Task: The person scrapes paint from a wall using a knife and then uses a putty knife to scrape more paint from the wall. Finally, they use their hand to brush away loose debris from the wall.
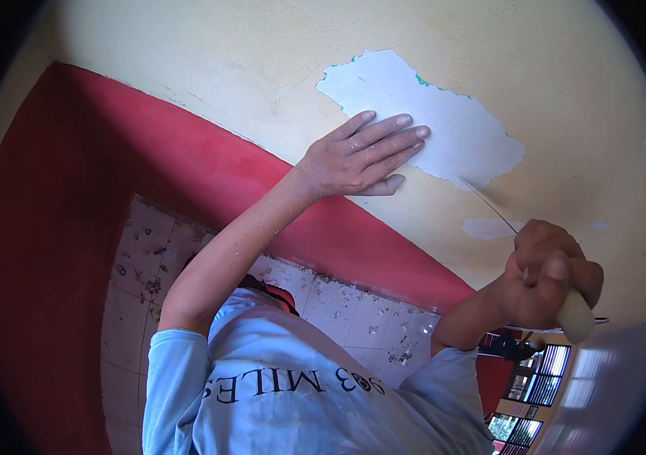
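My left hand (368, 155) lies with its fingers stretched out against the wall, over the lower left part of a bare whitish patch (444, 121) in the cream paint. White dust covers its skin. My right hand (554, 265) is closed around the pale, rounded handle (577, 318) of a scraper. The scraper's thin blade (490, 206) is seen almost edge-on, and its tip meets the patch's lower right edge. Green flecks show along the upper edge of the patch.
Below the cream wall (262, 53) runs a red painted band (209, 144). Paint flakes litter the tiled floor (353, 318). Barred windows (547, 375) appear at the lower right. A smaller whitish patch (487, 228) lies under the blade.
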`<action>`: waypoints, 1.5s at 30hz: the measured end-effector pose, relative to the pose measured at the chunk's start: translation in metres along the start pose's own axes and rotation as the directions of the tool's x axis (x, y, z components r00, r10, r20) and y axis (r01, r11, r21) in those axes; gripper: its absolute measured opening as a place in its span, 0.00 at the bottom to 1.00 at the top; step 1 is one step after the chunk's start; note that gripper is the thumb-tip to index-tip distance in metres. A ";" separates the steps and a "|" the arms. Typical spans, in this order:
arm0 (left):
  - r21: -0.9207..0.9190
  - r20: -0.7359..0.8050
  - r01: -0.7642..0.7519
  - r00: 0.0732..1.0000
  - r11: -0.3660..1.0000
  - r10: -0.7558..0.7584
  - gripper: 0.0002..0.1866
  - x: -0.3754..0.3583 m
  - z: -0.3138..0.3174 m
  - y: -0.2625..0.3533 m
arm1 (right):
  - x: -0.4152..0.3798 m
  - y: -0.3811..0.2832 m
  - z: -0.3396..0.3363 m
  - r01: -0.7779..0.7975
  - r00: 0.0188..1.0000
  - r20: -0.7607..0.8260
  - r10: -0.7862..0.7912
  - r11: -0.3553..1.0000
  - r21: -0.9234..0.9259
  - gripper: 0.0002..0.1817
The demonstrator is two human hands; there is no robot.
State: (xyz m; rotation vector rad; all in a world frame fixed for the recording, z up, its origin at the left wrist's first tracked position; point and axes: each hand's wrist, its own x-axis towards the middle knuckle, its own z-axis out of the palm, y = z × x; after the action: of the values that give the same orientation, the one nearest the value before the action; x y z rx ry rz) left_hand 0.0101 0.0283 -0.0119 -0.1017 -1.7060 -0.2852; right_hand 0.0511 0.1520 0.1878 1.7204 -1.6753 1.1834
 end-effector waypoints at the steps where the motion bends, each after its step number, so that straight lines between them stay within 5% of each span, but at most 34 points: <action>1: 0.006 0.003 0.002 1.000 1.000 -0.002 0.25 -0.001 0.000 0.000 | -0.001 0.000 -0.002 -0.016 1.000 -0.022 0.018 0.998 0.059 0.11; 4: 0.002 0.006 -0.006 1.000 1.000 0.006 0.25 0.000 0.000 -0.001 | 0.000 0.002 0.005 -0.050 0.997 -0.063 0.044 0.995 -0.084 0.11; 11: 0.002 -0.004 -0.008 1.000 1.000 0.008 0.24 0.000 0.001 -0.002 | -0.003 -0.001 -0.012 -0.001 0.998 -0.056 0.007 0.995 0.101 0.10; 14: 0.002 0.002 0.005 1.000 1.000 -0.005 0.24 -0.002 0.001 0.000 | -0.006 0.007 0.003 -0.126 0.974 -0.212 0.080 0.969 -0.214 0.11; 15: 0.004 -0.002 0.006 1.000 1.000 -0.006 0.24 0.000 0.001 0.000 | -0.004 0.003 -0.003 -0.122 0.992 -0.050 0.119 0.990 -0.068 0.11; 18: -0.001 -0.013 0.003 1.000 1.000 -0.003 0.24 0.000 0.002 0.000 | -0.004 -0.004 -0.013 -0.029 0.998 -0.053 0.033 0.996 0.083 0.11; 22: 0.029 -0.033 -0.018 0.999 0.999 0.019 0.24 0.002 0.002 0.000 | -0.004 -0.001 -0.008 -0.087 0.995 -0.058 0.084 0.995 -0.055 0.11; 23: 0.030 -0.036 -0.022 0.999 0.999 0.023 0.24 0.002 0.002 -0.002 | -0.004 -0.003 -0.012 -0.015 0.999 -0.039 0.019 0.996 0.089 0.10; 26: 0.031 -0.019 -0.017 1.000 0.999 0.018 0.24 -0.001 0.000 -0.002 | -0.009 0.009 0.001 -0.117 0.980 -0.178 0.085 0.977 -0.176 0.10; 30: 0.035 -0.023 -0.024 0.999 0.999 0.024 0.24 0.002 0.001 -0.002 | -0.005 -0.003 -0.016 -0.044 0.996 -0.078 0.051 0.995 0.084 0.11; 34: 0.027 -0.018 -0.013 1.000 1.000 0.014 0.24 0.002 0.002 -0.002 | -0.007 0.006 -0.008 -0.059 0.995 -0.081 0.052 0.994 -0.087 0.11; 35: 0.019 -0.012 -0.009 1.000 1.000 0.009 0.25 0.001 0.002 -0.002 | -0.009 0.004 -0.015 -0.033 0.997 -0.070 0.039 0.996 0.083 0.10; 39: 0.010 0.004 0.004 1.000 1.000 -0.004 0.24 -0.001 0.001 -0.001 | -0.007 0.007 -0.003 -0.142 0.982 -0.137 0.128 0.985 -0.094 0.12; 42: 0.018 -0.008 -0.006 1.000 1.000 0.006 0.24 0.000 0.002 -0.001 | -0.008 0.001 -0.022 0.009 0.995 -0.103 0.016 0.969 0.245 0.10; 45: 0.011 -0.008 0.005 1.000 1.000 -0.005 0.24 -0.001 0.002 -0.001 | -0.008 0.002 -0.008 -0.112 0.983 -0.136 0.122 0.991 0.079 0.11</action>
State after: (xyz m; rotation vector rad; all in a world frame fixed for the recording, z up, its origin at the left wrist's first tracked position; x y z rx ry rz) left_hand 0.0084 0.0277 -0.0138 -0.0885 -1.7002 -0.2798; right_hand 0.0479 0.1629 0.1851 1.5575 -1.6863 1.4001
